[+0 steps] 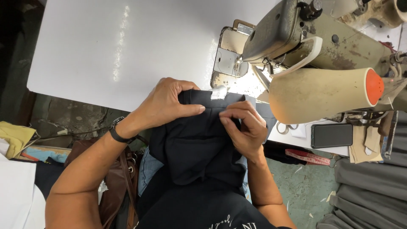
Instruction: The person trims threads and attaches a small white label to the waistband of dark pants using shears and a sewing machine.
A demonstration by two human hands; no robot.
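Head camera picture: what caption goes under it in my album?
Both hands, left and right, pinch a dark garment beside a worn sewing machine.

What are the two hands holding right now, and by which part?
Both hold a dark folded fabric garment by its top edge: the left hand grips the upper left corner, the right hand pinches the edge just below a small white label.

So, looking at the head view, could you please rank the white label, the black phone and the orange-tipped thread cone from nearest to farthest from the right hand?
From the right hand:
1. White label, just above its fingers, on the dark fabric.
2. Black phone, lying flat on the table off to the side.
3. Orange-tipped thread cone, its tip beyond the phone, by the sewing machine.
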